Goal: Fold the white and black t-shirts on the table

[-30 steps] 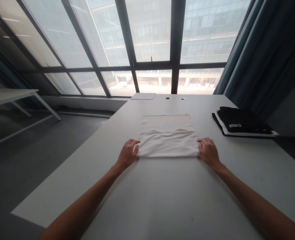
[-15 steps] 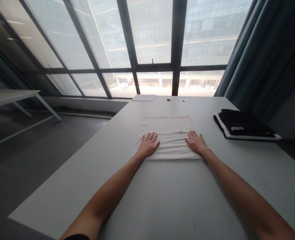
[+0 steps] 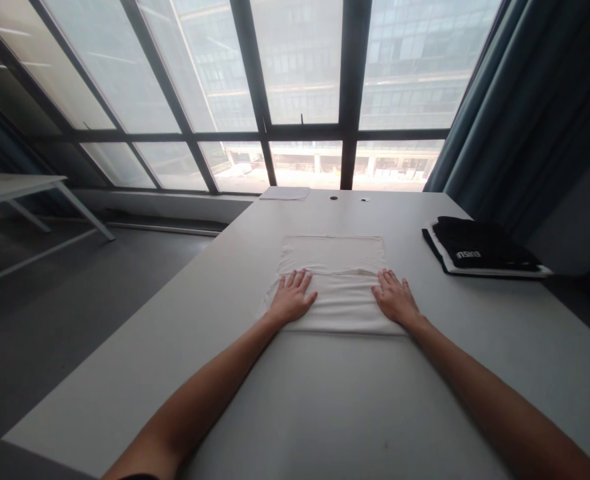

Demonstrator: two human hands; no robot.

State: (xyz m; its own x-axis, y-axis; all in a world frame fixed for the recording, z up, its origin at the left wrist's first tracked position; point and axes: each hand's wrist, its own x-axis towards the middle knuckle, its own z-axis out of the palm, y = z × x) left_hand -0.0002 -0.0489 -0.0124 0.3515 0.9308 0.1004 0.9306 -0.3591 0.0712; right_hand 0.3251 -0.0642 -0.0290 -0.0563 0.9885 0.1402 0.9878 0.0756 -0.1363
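A white cloth garment (image 3: 345,303) lies on the white table (image 3: 345,393), its near part folded over and lightly wrinkled. Beyond the fold a flatter layer stretches toward the window. My left hand (image 3: 293,297) presses flat on the left side of the folded part, fingers spread. On the right side, my right hand (image 3: 395,295) rests palm down with its fingers stretched forward. Neither hand grips the fabric. The cloth beneath both palms is hidden.
To the right sits a stack of folded black and white garments (image 3: 482,247), white lettering on the top one. A sheet of paper (image 3: 285,193) lies at the table's far edge. Another table (image 3: 19,187) stands at the left. A blue curtain (image 3: 515,113) hangs at the right.
Both hands and the cloth's near edge appear slightly closer to me. My left hand has shifted a little left. The view has tilted slightly.
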